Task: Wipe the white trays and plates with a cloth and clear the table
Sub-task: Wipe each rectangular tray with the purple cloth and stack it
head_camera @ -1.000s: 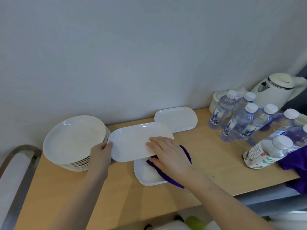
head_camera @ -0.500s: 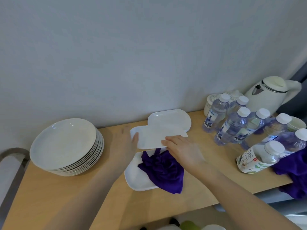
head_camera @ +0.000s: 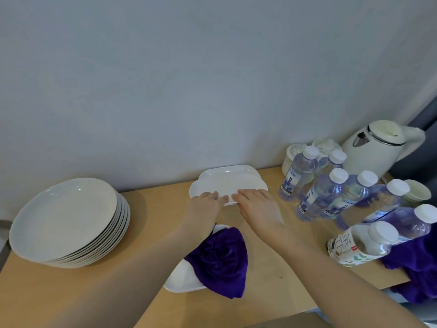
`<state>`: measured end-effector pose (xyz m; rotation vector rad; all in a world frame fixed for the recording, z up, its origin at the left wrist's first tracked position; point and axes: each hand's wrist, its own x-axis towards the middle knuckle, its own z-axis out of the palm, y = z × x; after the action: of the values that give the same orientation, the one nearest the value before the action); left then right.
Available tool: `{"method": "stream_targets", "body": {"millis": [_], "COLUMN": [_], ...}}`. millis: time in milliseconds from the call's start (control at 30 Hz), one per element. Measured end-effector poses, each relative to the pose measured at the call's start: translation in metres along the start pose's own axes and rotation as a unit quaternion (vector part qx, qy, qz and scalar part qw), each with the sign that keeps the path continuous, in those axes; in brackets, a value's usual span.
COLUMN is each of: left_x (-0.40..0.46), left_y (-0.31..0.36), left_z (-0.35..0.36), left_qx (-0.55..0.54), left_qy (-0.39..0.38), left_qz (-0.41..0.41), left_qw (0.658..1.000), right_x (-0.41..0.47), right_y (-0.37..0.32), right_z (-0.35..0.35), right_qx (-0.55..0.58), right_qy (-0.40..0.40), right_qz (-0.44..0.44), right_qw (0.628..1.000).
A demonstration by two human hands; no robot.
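A white tray [head_camera: 236, 185] lies on top of a second white tray [head_camera: 227, 168] by the wall. My left hand [head_camera: 205, 204] and my right hand [head_camera: 257, 207] both grip the upper tray's near edge, fingers flat on top. Closer to me, a crumpled purple cloth [head_camera: 220, 259] rests on a third white tray [head_camera: 182, 278], partly under my left forearm. A stack of several round white plates [head_camera: 63, 216] stands at the left of the wooden table [head_camera: 153, 209].
Several water bottles [head_camera: 321, 197] stand at the right, with a tea bottle [head_camera: 361, 242] lying on its side. Behind them are a white kettle [head_camera: 378, 147], jars [head_camera: 293, 152] and a cup [head_camera: 417, 192]. Another purple cloth [head_camera: 416, 263] hangs over the right front edge.
Both hands carried the upper tray away from me, off the front tray, and set it onto the tray by the wall. The purple cloth stayed behind on the front tray.
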<state>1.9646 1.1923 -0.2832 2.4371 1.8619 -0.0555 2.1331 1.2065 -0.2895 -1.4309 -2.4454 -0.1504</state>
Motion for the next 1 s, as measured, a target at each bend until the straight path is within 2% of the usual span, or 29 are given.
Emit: {"method": "stream_targets", "body": {"millis": [100, 233, 367, 833, 1000], "left_x": [0.020, 0.043, 0.059, 0.071, 0.064], "left_y": [0.002, 0.007, 0.008, 0.001, 0.008], "left_z": [0.013, 0.028, 0.041, 0.074, 0.079], "left_qx": [0.008, 0.004, 0.000, -0.035, -0.046], "left_qy": [-0.007, -0.010, -0.015, 0.000, -0.013], "left_qz": [-0.005, -0.028, -0.035, -0.048, -0.080], "left_qw": [1.000, 1.000, 0.999, 0.998, 0.996], "right_x": [0.007, 0.013, 0.017, 0.022, 0.022], "right_y": [0.008, 0.023, 0.033, 0.038, 0.033], "right_z": [0.012, 0.031, 0.044, 0.079, 0.082], "right_qx": [0.002, 0.006, 0.018, 0.028, 0.024], "right_qy": [-0.008, -0.117, -0.154, -0.199, -0.223], "right_qz": [0.035, 0.056, 0.067, 0.088, 0.089], "right_qw": [0.999, 0.991, 0.986, 0.976, 0.970]}}
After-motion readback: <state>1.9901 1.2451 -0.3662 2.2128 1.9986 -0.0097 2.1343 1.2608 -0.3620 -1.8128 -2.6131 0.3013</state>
